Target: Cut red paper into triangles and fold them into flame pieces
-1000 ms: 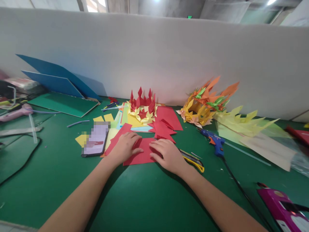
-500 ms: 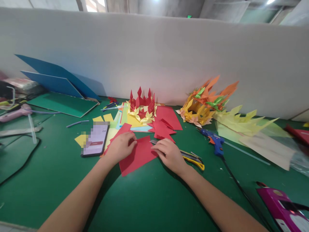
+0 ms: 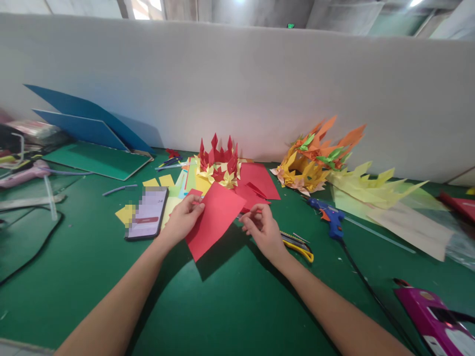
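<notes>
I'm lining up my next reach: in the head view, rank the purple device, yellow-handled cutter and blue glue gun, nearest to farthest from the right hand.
From the right hand:
1. yellow-handled cutter: partly hidden behind the hand, showing on its right
2. blue glue gun: farther right
3. purple device: lower right corner

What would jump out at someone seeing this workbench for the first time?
Probably the bright red sheet in the middle, held tilted above the green table by the left hand, with the right hand beside it. Just behind stands a spiky red-and-yellow paper crown, near the pale wall. Farther right, orange and yellow paper shapes with green bits flare up behind a blue glue gun.
</notes>
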Motion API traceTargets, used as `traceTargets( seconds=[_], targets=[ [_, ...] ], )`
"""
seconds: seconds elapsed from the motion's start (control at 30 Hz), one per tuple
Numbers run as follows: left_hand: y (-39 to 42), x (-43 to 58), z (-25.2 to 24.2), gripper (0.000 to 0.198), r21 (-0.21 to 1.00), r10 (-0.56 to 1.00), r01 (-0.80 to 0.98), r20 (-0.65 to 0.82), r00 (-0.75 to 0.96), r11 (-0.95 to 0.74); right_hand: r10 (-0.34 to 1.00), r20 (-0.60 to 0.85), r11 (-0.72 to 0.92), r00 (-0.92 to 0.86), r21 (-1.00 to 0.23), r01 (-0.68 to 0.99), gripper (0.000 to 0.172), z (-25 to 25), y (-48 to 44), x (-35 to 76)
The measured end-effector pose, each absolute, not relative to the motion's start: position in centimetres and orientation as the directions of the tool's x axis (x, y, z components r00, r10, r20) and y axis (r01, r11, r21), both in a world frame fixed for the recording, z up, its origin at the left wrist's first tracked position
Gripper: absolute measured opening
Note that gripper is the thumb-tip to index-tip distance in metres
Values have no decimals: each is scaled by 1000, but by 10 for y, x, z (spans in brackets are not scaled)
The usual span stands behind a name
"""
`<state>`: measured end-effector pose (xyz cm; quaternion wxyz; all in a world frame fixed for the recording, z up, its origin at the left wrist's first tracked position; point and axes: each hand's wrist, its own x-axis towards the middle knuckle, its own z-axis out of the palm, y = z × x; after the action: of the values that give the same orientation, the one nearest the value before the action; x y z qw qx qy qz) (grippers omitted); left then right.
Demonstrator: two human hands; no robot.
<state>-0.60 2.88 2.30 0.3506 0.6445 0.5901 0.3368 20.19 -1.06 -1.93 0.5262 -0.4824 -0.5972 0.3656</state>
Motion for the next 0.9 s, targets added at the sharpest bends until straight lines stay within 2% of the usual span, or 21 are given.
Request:
traceTargets(
  seconds=[0.1,0.27,0.43,0.53,0.7,0.8,0.9],
  targets=[
    [24,1,23,21,917,984,400,-74,164,2,986,165,166,33,-986,-35,38,-17,-9,199],
    [15,12,23,25,923,943,383,-160,292,38,995,99,97,-2,-984,-149,40,-13,-12,196],
    [13,16,18,26,935,966,341,-174,193,100,989,-33,-78,-143,-944,-320,44,-13,-15,193],
    [13,17,17,30,943,950,269,-249,190,194,979,-102,-153,-174,-939,-307,46,-12,-15,191],
    [7,21,23,35,935,894,214,-338,295,283,979,-51,-103,-200,-959,-263,42,-10,-16,188],
    [4,23,27,35,949,905,218,-291,310,230,975,-39,-84,-217,-975,-205,39,-10,-16,187],
    [4,22,28,36,947,913,293,-231,337,131,977,-38,-66,-210,-990,-125,39,-10,-17,185]
  ],
)
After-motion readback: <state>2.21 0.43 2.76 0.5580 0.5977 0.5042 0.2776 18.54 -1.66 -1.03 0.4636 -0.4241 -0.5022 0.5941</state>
